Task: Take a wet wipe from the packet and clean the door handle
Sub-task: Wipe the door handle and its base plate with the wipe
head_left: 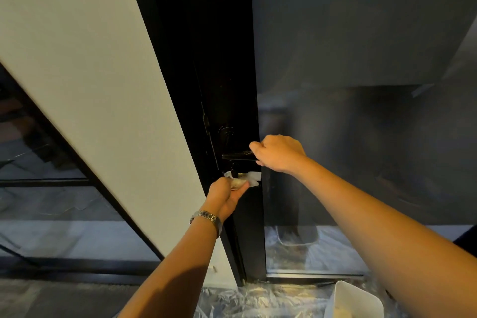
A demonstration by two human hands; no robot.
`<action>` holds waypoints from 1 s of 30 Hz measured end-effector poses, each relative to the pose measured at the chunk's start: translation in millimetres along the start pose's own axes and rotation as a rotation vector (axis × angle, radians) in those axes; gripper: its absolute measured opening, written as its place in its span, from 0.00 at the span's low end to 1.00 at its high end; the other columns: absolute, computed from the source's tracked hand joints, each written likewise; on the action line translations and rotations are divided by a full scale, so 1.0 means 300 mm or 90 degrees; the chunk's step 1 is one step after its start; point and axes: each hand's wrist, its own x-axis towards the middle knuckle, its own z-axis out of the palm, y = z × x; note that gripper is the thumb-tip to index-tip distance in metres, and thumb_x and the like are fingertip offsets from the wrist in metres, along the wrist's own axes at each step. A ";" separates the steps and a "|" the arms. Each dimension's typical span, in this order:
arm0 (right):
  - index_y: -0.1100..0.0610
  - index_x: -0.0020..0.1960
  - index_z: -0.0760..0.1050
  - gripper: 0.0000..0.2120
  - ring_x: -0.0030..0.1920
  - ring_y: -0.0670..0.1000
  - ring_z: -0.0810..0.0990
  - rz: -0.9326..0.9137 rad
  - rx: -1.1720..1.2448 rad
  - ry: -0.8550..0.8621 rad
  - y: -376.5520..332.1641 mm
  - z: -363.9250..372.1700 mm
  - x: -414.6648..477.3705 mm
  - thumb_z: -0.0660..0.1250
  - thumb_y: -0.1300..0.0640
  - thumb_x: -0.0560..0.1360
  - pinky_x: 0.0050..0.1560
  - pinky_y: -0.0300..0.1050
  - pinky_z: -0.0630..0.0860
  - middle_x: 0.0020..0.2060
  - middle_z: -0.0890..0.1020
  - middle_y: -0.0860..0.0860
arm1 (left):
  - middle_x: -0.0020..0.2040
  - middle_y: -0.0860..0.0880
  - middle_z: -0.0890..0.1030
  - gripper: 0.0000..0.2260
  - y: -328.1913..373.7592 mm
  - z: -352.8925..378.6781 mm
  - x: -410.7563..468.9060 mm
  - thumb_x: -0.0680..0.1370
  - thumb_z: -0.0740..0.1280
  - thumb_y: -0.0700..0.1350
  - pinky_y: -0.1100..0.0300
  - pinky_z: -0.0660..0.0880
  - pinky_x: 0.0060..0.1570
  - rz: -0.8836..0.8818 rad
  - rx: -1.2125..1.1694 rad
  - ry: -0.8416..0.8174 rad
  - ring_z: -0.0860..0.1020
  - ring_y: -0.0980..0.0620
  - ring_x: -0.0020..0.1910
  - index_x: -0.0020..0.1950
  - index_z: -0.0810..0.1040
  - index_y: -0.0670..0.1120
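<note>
A black lever door handle [235, 156] sticks out from the black door frame [227, 85]. My right hand [280, 153] is closed around the handle's right end. Just below the lever, my left hand [227, 195] holds a crumpled white wet wipe [251, 178] against the black lock knob [235, 171] under the handle. A metal watch [206, 217] is on my left wrist. The wipe packet is not in view.
A white wall panel [90, 72] runs along the left of the door. Dark glass [361, 85] fills the right side. Clear plastic sheeting [258, 299] covers the floor below. A white bin [353, 299] stands at the bottom right.
</note>
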 end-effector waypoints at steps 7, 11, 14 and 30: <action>0.55 0.40 0.80 0.14 0.33 0.47 0.79 0.100 0.511 0.014 0.054 -0.010 -0.007 0.58 0.53 0.76 0.34 0.41 0.76 0.32 0.83 0.50 | 0.56 0.38 0.75 0.15 -0.046 0.041 0.012 0.76 0.57 0.28 0.53 0.73 0.56 0.005 -0.078 0.051 0.73 0.40 0.61 0.62 0.69 0.34; 0.57 0.44 0.77 0.12 0.35 0.50 0.80 0.268 0.779 0.058 0.191 0.068 -0.073 0.57 0.54 0.78 0.34 0.42 0.76 0.37 0.81 0.53 | 0.43 0.46 0.75 0.15 -0.058 0.037 0.042 0.75 0.63 0.33 0.61 0.70 0.57 0.023 0.006 0.176 0.74 0.47 0.53 0.61 0.71 0.35; 0.57 0.44 0.78 0.11 0.36 0.50 0.79 0.334 0.724 -0.015 0.257 0.164 -0.130 0.59 0.55 0.78 0.39 0.42 0.76 0.37 0.82 0.53 | 0.41 0.47 0.75 0.14 -0.083 0.057 0.050 0.75 0.65 0.35 0.59 0.71 0.58 0.013 -0.024 0.154 0.74 0.47 0.54 0.60 0.73 0.37; 0.63 0.56 0.76 0.13 0.47 0.51 0.79 0.319 0.752 -0.104 0.175 0.282 -0.078 0.64 0.56 0.77 0.44 0.41 0.76 0.48 0.80 0.57 | 0.42 0.44 0.79 0.10 -0.022 -0.026 0.012 0.76 0.66 0.40 0.63 0.79 0.29 -0.018 0.314 0.003 0.79 0.50 0.39 0.56 0.76 0.38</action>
